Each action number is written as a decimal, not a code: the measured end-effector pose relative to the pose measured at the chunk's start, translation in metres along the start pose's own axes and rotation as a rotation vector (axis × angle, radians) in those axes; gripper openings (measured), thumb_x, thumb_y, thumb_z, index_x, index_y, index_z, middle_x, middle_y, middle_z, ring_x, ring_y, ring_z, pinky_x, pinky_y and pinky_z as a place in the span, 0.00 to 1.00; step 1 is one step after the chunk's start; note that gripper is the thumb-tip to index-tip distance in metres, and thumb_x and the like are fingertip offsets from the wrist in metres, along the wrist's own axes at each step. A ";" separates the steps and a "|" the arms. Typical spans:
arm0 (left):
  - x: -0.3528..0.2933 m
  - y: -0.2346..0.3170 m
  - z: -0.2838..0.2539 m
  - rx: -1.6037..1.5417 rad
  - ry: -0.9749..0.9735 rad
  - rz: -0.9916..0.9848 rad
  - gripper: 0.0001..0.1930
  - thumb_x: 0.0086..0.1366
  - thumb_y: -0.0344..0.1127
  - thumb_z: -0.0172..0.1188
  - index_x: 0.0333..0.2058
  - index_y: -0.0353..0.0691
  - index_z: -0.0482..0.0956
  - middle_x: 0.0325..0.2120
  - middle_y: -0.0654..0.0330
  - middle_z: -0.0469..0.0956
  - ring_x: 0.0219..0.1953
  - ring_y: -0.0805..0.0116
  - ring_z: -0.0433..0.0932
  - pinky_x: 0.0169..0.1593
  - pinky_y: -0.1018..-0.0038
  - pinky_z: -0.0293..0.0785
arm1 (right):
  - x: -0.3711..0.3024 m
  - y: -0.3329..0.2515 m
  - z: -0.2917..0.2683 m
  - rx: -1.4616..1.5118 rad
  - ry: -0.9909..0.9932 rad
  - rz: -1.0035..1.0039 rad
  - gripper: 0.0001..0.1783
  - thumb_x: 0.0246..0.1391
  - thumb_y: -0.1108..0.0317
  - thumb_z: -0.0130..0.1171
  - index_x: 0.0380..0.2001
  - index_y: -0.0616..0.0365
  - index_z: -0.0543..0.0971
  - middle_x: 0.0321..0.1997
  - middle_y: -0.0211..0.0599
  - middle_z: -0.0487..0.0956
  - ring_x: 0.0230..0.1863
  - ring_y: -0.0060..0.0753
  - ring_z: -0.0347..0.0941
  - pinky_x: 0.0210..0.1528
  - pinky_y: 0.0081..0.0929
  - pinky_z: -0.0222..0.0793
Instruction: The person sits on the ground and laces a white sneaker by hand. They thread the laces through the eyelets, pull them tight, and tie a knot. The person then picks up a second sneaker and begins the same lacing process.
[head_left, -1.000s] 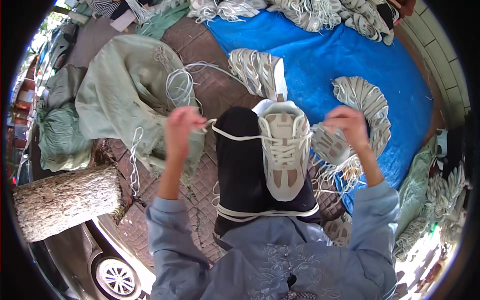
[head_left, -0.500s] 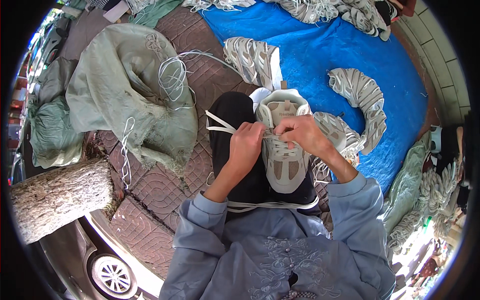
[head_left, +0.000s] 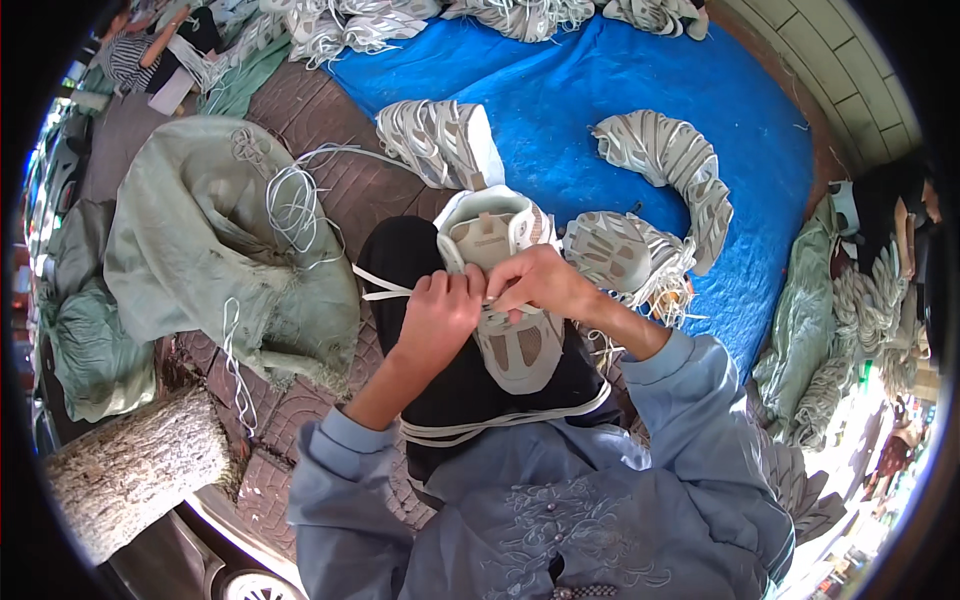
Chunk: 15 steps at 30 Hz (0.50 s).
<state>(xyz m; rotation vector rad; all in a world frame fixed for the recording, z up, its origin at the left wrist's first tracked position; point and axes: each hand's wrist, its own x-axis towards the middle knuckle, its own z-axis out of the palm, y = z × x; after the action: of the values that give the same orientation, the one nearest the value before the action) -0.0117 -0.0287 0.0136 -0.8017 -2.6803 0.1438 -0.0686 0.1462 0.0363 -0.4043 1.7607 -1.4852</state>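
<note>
A beige and white sneaker upper (head_left: 522,358) rests across my dark-trousered knees, toe pointing toward me. Both hands meet over its lacing area. My left hand (head_left: 443,312) is closed on a white shoelace (head_left: 382,285), whose loose part sticks out to the left. Thumb and forefinger of my right hand (head_left: 543,284) are pinched together on the lace at the eyelets; the exact grip there is hidden by the fingers. The tongue and padded collar open beyond my hands. A pale cord (head_left: 500,422) lies across my thighs.
Nested sneaker uppers (head_left: 440,142) stand just beyond my knees. A curved row of uppers (head_left: 670,160) lies on a blue tarp (head_left: 560,90), with more at its far edge. Left are a greenish woven sack (head_left: 190,220), loose white laces (head_left: 290,205) and a stone block (head_left: 140,470). Another person (head_left: 150,55) sits far left.
The view has shifted, bringing a person at the far left into sight. My left hand has come in over the upper, closer to my right, and both hands stay at the lacing.
</note>
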 end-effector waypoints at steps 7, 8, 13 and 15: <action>0.031 -0.031 -0.015 -0.732 -0.527 -0.227 0.06 0.53 0.30 0.50 0.21 0.35 0.74 0.16 0.46 0.73 0.24 0.52 0.75 0.28 0.63 0.70 | -0.021 0.032 -0.034 -0.052 0.317 -0.337 0.04 0.36 0.80 0.57 0.22 0.65 0.76 0.30 0.38 0.77 0.29 0.23 0.71 0.31 0.18 0.66; 0.029 -0.031 -0.013 -0.793 -0.477 -0.291 0.06 0.53 0.30 0.50 0.21 0.35 0.73 0.17 0.46 0.73 0.24 0.51 0.75 0.28 0.62 0.70 | -0.021 0.035 -0.031 -0.107 0.322 -0.384 0.04 0.35 0.80 0.58 0.21 0.64 0.76 0.30 0.37 0.77 0.30 0.23 0.71 0.32 0.19 0.66; 0.025 -0.018 -0.009 -0.552 -0.280 -0.265 0.03 0.48 0.31 0.54 0.20 0.39 0.75 0.16 0.55 0.73 0.25 0.58 0.75 0.30 0.66 0.69 | -0.021 0.056 -0.011 -0.303 0.309 -0.681 0.05 0.33 0.76 0.62 0.20 0.62 0.77 0.26 0.32 0.77 0.29 0.25 0.72 0.33 0.21 0.67; 0.030 -0.012 -0.015 -0.225 -0.193 -0.026 0.01 0.44 0.30 0.56 0.19 0.43 0.74 0.18 0.63 0.71 0.30 0.66 0.72 0.34 0.71 0.67 | -0.025 0.057 -0.014 -0.024 0.266 -0.464 0.06 0.34 0.76 0.62 0.21 0.62 0.78 0.25 0.32 0.77 0.28 0.22 0.71 0.32 0.20 0.67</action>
<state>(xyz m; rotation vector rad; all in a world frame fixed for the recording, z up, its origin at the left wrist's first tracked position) -0.0362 -0.0221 0.0388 -0.8573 -2.9257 -0.0935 -0.0488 0.1877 -0.0084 -0.6905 1.9828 -1.9136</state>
